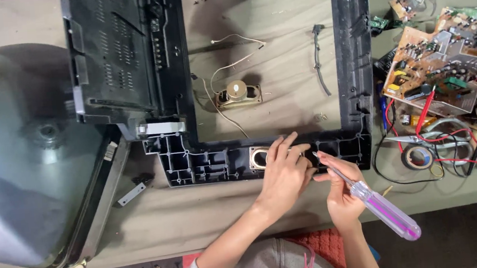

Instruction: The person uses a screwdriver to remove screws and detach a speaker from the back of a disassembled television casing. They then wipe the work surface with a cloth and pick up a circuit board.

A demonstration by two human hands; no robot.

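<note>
Resting palm-down on the lower rail of the black plastic frame [352, 55], the left hand [283, 173] spreads its fingers over an oval speaker [259, 158] seated in that rail, touching it without closing around anything. The right hand [340, 191] is closed around a screwdriver [371, 200] with a clear purple handle, its metal tip lying just beside the left fingertips. A second speaker [238, 94] lies loose on the cloth inside the frame. A circuit board [445, 64] sits to the right, a picture tube [16, 153] to the left.
</note>
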